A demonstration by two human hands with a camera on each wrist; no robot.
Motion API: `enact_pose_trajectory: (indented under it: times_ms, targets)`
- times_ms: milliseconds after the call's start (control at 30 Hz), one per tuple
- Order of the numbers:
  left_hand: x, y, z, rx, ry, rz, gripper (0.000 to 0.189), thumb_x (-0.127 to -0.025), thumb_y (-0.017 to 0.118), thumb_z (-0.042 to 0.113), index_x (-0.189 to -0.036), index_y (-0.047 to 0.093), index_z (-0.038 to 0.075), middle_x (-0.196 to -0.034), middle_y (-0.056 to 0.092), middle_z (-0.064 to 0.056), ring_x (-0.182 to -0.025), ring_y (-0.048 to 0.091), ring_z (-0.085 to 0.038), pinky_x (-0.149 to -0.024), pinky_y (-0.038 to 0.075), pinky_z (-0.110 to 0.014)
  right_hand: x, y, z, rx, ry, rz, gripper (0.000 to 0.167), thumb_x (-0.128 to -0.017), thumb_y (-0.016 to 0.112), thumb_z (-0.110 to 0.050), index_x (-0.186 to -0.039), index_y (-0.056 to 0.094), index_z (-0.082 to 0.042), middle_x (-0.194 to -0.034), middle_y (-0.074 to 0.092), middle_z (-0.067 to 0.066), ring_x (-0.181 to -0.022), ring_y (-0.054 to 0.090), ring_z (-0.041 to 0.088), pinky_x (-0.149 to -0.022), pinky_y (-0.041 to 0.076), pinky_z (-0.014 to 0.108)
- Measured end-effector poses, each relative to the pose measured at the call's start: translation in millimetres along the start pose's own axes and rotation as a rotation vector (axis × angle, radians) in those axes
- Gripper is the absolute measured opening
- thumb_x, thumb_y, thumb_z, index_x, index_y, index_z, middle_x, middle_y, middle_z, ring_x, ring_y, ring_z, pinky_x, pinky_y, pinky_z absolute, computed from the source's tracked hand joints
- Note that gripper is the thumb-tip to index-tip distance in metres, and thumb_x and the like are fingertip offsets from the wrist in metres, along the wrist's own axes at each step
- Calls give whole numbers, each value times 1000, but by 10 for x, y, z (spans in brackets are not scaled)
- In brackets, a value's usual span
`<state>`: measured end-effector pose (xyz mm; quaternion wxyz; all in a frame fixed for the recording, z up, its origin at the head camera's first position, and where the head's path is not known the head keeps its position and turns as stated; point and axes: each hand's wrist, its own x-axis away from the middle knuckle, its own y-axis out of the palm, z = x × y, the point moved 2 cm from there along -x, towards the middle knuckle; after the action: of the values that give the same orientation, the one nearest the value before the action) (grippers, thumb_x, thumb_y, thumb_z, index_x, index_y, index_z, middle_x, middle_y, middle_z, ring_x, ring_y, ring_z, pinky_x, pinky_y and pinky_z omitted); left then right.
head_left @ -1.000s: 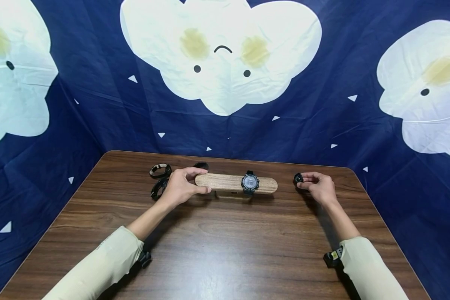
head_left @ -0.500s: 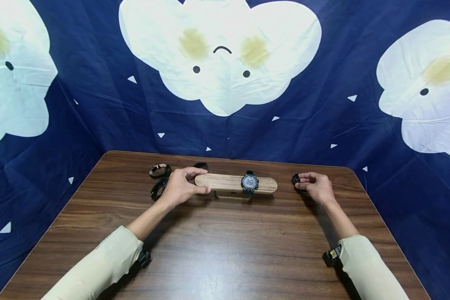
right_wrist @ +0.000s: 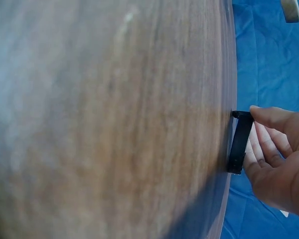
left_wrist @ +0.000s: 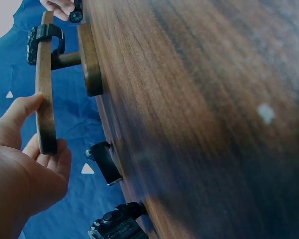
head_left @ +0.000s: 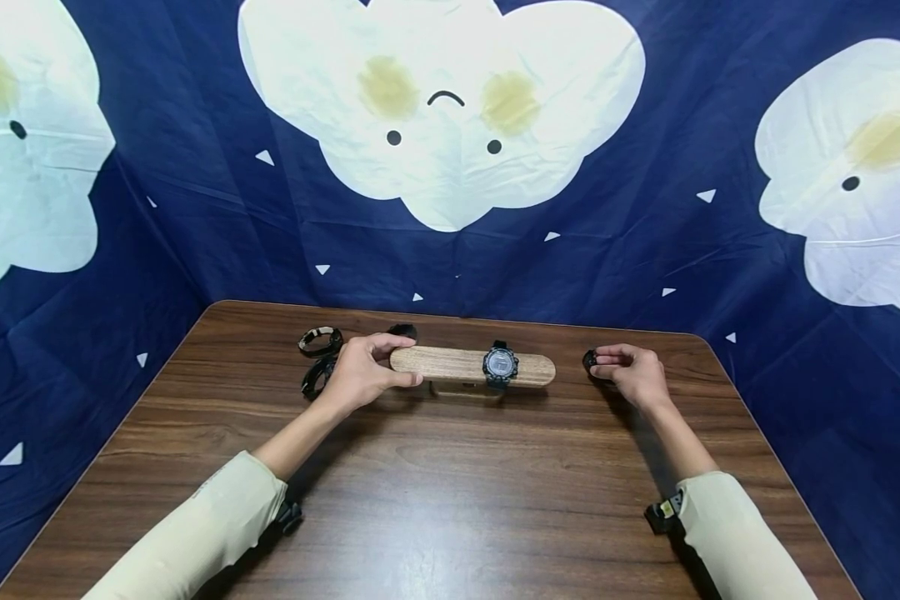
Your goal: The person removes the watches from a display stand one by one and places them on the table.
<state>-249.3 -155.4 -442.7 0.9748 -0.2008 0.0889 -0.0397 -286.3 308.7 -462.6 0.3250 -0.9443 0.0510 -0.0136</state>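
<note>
A wooden watch stand [head_left: 450, 365] stands near the back of the table, its rounded bar raised on a post and base. My left hand [head_left: 360, 372] grips the bar's left end, thumb on the near side and fingers on the far side. Toward the bar's right end a black digital watch [head_left: 500, 364] is strapped round it, dial up. Off to the right, my right hand [head_left: 637, 375] pinches a second black watch [head_left: 589, 361] close to the tabletop. In the right wrist view its black strap [right_wrist: 240, 142] shows between thumb and fingers.
Left of the stand lie a banded watch [head_left: 321, 342] and a black watch [head_left: 317, 379], partly behind the left hand. Another dark watch [head_left: 402, 332] sits behind the bar's left end. A blue cloth [head_left: 450, 267] with white clouds hangs right behind the wooden table [head_left: 450, 483].
My right hand has shifted slightly left with the watch, which has turned a little in the fingers. The left hand and the stand stay where they were.
</note>
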Motion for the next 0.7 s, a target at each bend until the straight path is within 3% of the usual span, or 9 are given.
enact_pose_trajectory:
  times_ms: [233,700]
  targets:
    - [2,2,5,-5,3,0,61,-74,104,12,-129,81,4,-110,83,-12,-96,77,-24,-78,58,-21,21,-6,-16,-73,-26,37,40,-96,87,-11,-132,77,2,-118,82,16,-87,67,-8,-77,55,10]
    - [7,2,8,-23,14,-1,61,-74,104,13,-129,81,4,-109,84,-11,-95,78,-23,-78,57,-22,143,16,-161,-107,-119,106,37,-95,87,-9,-129,78,4,-112,83,17,-85,68,-13,-80,52,7]
